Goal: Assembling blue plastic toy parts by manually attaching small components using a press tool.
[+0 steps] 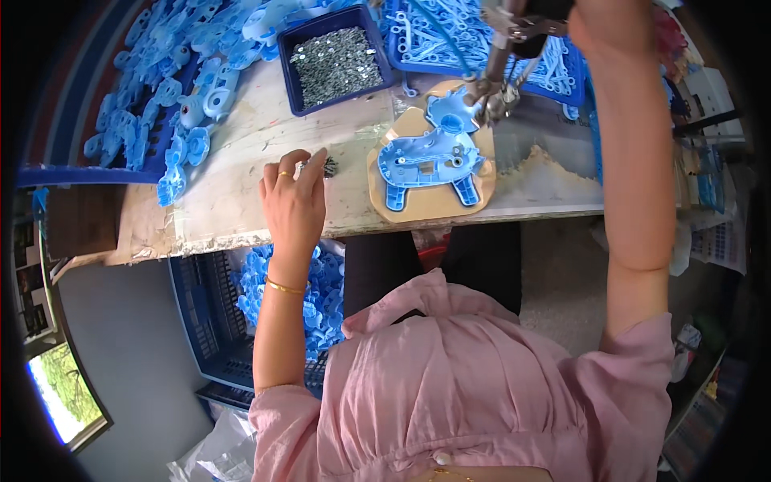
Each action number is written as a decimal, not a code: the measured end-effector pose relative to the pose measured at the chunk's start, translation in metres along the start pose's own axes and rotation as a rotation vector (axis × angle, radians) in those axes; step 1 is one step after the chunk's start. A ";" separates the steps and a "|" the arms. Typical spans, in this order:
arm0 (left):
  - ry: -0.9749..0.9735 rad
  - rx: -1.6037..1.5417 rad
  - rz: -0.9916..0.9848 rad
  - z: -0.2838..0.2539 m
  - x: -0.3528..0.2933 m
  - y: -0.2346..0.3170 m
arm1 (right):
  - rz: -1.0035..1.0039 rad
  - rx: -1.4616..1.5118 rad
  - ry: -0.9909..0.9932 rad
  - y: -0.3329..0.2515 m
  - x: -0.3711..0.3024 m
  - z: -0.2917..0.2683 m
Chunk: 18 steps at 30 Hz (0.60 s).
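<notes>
My left hand (294, 189) rests on the worktable with its fingers bent together. A small shiny bit of metal, likely a screw, shows at its fingertips. Beside them lies a little heap of dark screws (330, 166). My right arm reaches up to the top right, and my right hand (612, 26) is cut off by the upper edge, its fingers hidden. It is next to the dark upper part of a metal driver-like tool (499, 68). Under that tool, a blue animal-shaped plastic shell (426, 165) lies open side up in a tan fixture (389, 207).
A dark blue tray (294, 90) of small metal screws stands behind the fixture. Another blue tray (580, 84) holds many light-blue plastic rods. Blue shell parts (193, 104) pile up at the far left. Below the table edge, a dark crate (210, 353) holds more blue parts.
</notes>
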<state>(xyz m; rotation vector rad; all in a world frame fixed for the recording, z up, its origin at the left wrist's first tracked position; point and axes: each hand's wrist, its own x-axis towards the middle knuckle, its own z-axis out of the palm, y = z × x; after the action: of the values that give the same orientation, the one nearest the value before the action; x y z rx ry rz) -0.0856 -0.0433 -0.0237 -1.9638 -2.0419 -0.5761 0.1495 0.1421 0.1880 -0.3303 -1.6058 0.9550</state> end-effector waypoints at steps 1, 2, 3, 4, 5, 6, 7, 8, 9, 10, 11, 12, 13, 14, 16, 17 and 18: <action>0.008 -0.018 -0.013 -0.002 0.002 0.004 | 0.001 -0.008 -0.009 0.001 0.002 -0.001; 0.011 -0.028 0.000 -0.004 0.006 0.009 | 0.000 -0.017 -0.017 0.000 0.005 -0.003; 0.062 -0.096 0.000 -0.009 0.009 0.017 | -0.031 0.020 -0.076 0.002 0.010 -0.008; 0.118 -0.185 0.008 -0.008 0.017 0.032 | -0.035 -0.012 -0.069 0.001 0.017 -0.019; 0.137 -0.324 0.081 -0.009 0.027 0.051 | -0.019 -0.067 -0.150 -0.002 0.024 -0.030; 0.087 -0.459 0.116 -0.010 0.032 0.068 | -0.004 -0.110 -0.230 -0.005 0.028 -0.039; -0.010 -0.552 0.135 -0.014 0.030 0.076 | -0.096 -0.057 -0.274 -0.003 0.026 -0.025; -0.067 -0.507 0.205 -0.019 0.029 0.086 | 0.131 -0.112 -0.266 -0.014 0.021 -0.017; -0.100 -0.497 0.280 -0.010 0.030 0.098 | -0.028 -0.052 -0.297 -0.006 0.027 -0.029; -0.108 -0.433 0.329 -0.002 0.031 0.107 | -0.185 0.012 -0.333 0.009 0.031 -0.044; -0.137 -0.417 0.348 0.004 0.031 0.110 | -0.036 -0.074 -0.139 0.006 0.031 -0.062; -0.171 -0.392 0.360 0.007 0.031 0.110 | 0.045 -0.140 -0.062 0.011 0.036 -0.090; -0.135 -0.470 0.314 0.003 0.033 0.111 | 0.127 -0.206 0.021 0.021 0.042 -0.126; -0.106 -0.547 0.265 -0.007 0.034 0.111 | 0.244 -0.258 0.114 0.036 0.045 -0.168; -0.185 -0.730 0.129 -0.038 0.036 0.106 | 0.359 -0.317 0.220 0.075 0.030 -0.241; -0.247 -0.789 0.087 -0.062 0.039 0.102 | 0.352 -0.548 0.195 0.093 0.016 -0.273; -0.293 -0.847 0.030 -0.078 0.036 0.092 | 0.348 -0.776 0.168 0.111 0.000 -0.296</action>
<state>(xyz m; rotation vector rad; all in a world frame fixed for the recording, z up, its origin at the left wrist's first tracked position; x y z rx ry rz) -0.0031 -0.0450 0.0713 -2.6453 -2.1202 -1.3972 0.3895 0.3291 0.1028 -1.2217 -1.7371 0.4905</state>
